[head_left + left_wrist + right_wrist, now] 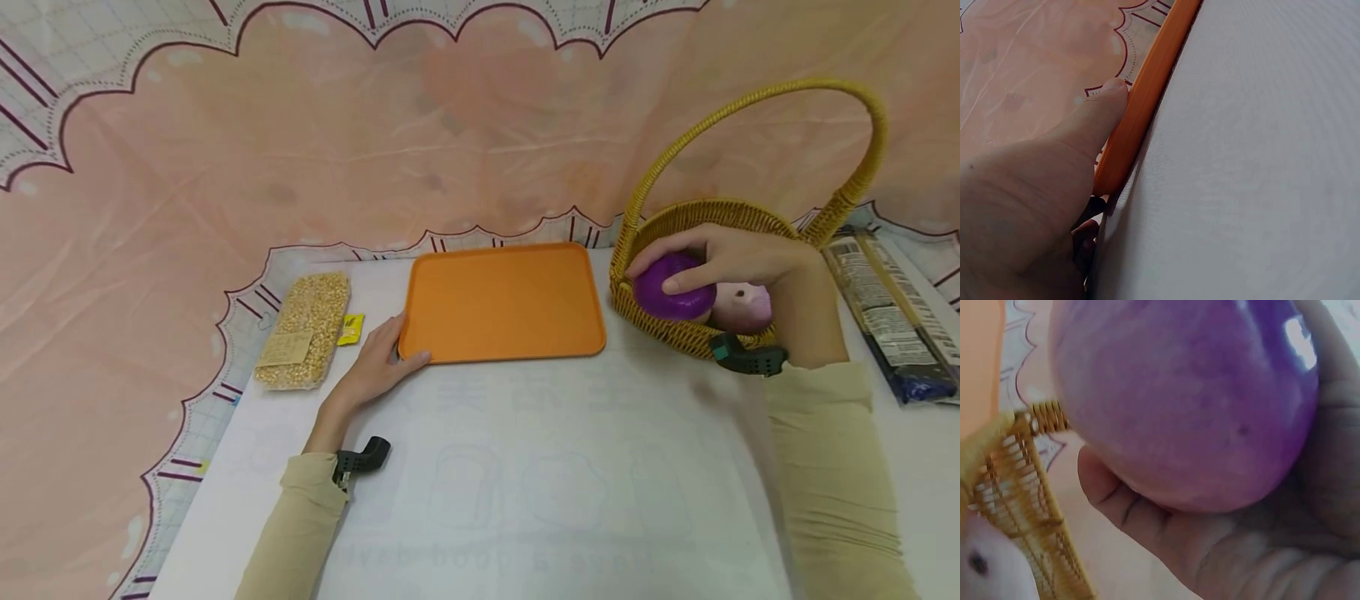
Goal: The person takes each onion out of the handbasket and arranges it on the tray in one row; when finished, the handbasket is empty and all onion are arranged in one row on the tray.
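Observation:
My right hand (738, 254) is over the wicker basket (675, 337), gripping a glossy, round purple fruit or vegetable (671, 287). In the right wrist view the purple piece (1185, 412) fills the frame, paler on one side, with fingers curled beneath it. A pinkish rounded piece (742, 308) with a dark spot lies in the basket beside it. At the near left corner of the orange tray (502, 304), my left hand (378, 362) holds the rim. Its thumb lies on the tray edge (1141, 119) in the left wrist view; its other fingers are partly hidden.
Left of the tray lie a clear bag of yellow kernels (303, 329) with a paper label and a small yellow packet (350, 329). A dark printed package (888, 317) is right of the basket, whose tall handle (757, 100) arches up. A white cloth (525, 467) covers the table.

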The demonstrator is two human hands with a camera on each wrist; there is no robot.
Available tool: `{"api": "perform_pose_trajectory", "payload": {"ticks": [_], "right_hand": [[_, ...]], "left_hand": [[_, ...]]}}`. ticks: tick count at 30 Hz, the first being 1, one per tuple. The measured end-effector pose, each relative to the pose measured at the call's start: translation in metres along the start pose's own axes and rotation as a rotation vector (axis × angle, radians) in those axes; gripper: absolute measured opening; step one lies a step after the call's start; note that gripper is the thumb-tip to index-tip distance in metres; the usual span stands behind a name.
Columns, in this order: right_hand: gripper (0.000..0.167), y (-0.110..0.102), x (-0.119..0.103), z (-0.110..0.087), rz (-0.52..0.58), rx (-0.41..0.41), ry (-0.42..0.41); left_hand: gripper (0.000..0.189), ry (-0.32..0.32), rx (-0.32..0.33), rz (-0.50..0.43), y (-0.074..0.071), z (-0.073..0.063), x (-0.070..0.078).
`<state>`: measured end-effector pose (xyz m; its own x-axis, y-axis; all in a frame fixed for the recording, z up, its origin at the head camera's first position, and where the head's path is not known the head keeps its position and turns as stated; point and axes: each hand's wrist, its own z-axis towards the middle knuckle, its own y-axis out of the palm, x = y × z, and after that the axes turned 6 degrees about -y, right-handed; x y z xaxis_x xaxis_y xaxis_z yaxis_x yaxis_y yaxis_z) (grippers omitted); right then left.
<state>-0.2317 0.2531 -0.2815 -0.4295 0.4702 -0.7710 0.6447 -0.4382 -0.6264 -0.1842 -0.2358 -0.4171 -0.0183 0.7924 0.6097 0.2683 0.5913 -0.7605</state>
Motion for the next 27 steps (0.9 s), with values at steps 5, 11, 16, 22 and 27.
{"api": "perform_pose_trajectory", "payload": {"ticks": [5,11,16,22,27], "right_hand": [[0.035,0.011,-0.010,0.014,0.030,-0.022,-0.108],[0.033,0.027,-0.022,0.033,0.124,0.007,-0.086],[0.034,0.049,-0.028,0.056,0.241,0.115,-0.006],[0.035,0.081,-0.032,0.090,0.126,0.240,-0.001],[0.039,0.103,-0.032,0.116,0.106,0.298,-0.007]], "left_hand": [[0.095,-0.006,0.000,0.000,-0.001,0.000,0.000],[0.094,-0.010,-0.003,0.002,-0.001,0.001,0.000],[0.094,-0.009,-0.006,-0.004,0.001,0.001,-0.001],[0.093,-0.006,0.002,-0.008,0.002,0.002,-0.002],[0.094,-0.008,-0.004,-0.002,0.001,0.002,-0.003]]}}
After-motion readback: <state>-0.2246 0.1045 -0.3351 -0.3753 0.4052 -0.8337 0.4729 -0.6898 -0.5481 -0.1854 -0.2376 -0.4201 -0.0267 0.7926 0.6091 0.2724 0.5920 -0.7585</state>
